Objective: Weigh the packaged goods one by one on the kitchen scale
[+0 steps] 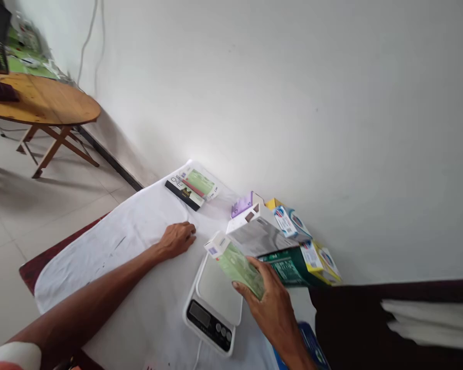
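My right hand [272, 303] grips a light green and white box [235, 264] and holds it just above the white kitchen scale [214, 306]. My left hand [177, 239] rests on the white cloth [111, 252] left of the scale, its fingers curled loosely and holding nothing. A pile of boxes lies behind the scale: a grey and white one [256, 234], a dark green one [289, 267], a purple one [242, 204], and blue, white and yellow ones [293, 222]. A few flat boxes [193, 187] lie together at the cloth's far end by the wall.
The wall runs close behind the boxes. A round wooden folding table [42, 105] stands on the tiled floor at the far left. A dark surface with folded white cloth [428, 318] lies at the right. A blue object [312, 349] shows under my right wrist.
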